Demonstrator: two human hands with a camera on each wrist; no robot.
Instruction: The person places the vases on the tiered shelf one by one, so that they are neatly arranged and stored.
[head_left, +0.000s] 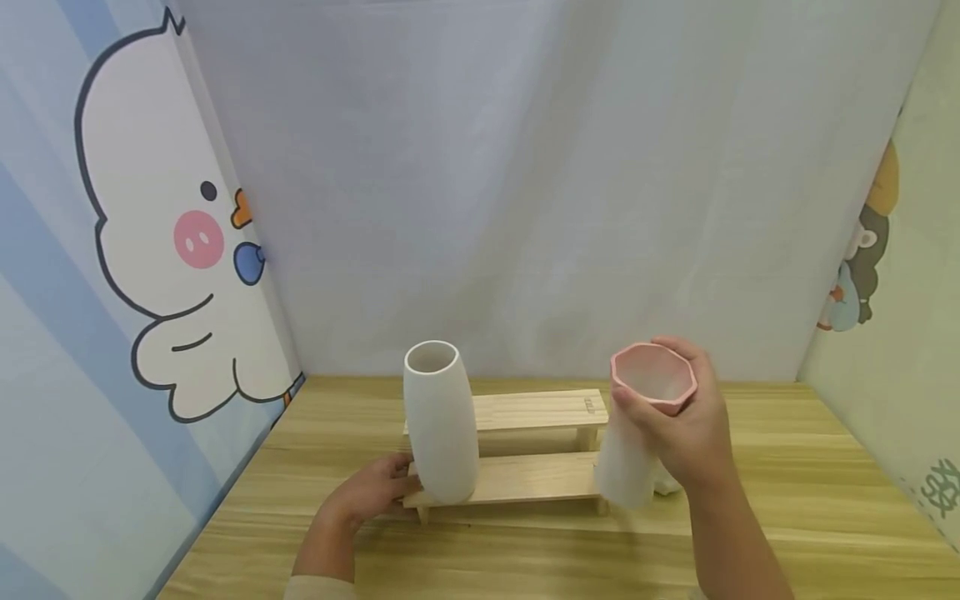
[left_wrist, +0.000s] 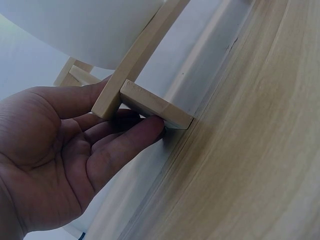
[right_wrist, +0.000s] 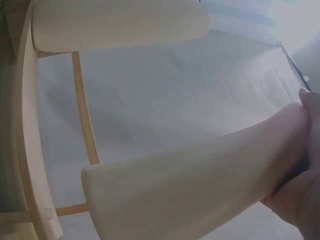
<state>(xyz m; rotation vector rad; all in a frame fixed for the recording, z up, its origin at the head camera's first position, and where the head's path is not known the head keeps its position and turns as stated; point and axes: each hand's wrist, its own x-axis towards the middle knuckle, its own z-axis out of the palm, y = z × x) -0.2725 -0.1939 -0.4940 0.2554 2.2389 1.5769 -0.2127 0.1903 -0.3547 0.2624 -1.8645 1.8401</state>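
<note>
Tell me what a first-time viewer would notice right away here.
Probably the big white cartoon bird printed on the left-hand wall of the head view. Next, the tall vase with the angular pink rim, held in the right hand near the stand's right end. Then the plain white vase upright at the left end of the two-tier wooden stand, on its lower step.

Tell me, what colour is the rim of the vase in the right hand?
The rim is pink; it shows best in the head view.
</note>
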